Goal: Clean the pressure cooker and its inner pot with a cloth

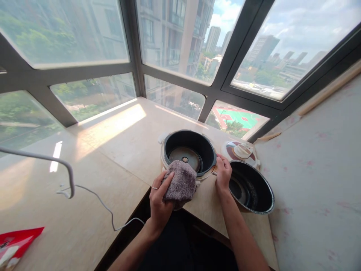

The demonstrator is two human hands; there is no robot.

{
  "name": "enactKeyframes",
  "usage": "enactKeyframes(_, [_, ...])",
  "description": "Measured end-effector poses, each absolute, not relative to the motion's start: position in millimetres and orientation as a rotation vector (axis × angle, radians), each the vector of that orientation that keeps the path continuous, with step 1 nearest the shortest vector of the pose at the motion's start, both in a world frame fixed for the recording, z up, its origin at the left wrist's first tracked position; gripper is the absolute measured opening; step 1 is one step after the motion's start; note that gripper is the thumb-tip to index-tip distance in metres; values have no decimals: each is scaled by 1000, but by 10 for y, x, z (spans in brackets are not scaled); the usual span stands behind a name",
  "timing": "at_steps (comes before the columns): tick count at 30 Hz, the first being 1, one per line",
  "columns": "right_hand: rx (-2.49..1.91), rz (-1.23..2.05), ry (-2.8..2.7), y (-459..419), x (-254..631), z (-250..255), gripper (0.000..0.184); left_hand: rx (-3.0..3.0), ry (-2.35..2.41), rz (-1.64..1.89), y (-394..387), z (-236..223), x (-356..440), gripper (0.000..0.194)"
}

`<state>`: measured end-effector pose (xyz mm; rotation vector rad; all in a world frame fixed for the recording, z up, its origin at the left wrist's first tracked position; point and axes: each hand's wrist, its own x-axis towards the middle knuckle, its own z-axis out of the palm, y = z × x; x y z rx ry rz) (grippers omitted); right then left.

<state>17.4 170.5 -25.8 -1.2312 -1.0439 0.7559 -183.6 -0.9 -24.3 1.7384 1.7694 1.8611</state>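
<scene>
My left hand (161,197) grips a bunched greyish-purple cloth (181,181) at the near rim of an electric pressure cooker base (188,137). The base is uncovered, with black walls and a round metal plate (179,155) on its floor. Curled around the right side of the cooker's rim, my right hand (223,171) holds it. Right beside that hand stands a black inner pot (251,188), its inside dark and worn. Behind the pot lies the cooker lid (241,149), with a white handle on top. The cloth hides the front of the base.
A pale stone counter (121,158) runs under large windows with dark frames (137,49). A grey cable (97,205) trails across its left side. A red packet (19,246) lies at the lower left. A patterned wall (313,180) bounds the right side.
</scene>
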Motion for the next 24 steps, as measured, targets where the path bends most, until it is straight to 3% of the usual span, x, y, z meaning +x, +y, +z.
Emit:
enactKeyframes(7, [-1239, 744, -1065, 1709, 180, -260, 41, 1519, 1655, 1862, 119, -104, -1878, 64])
enactKeyframes(16, [-1238, 747, -1075, 1714, 187, -255, 42, 923, 1892, 2030, 702, -119, -2710, 56])
enactKeyframes(24, [-1239, 709, -1114, 1710, 196, -249, 37, 949, 2024, 2007, 1070, 63, -3293, 51])
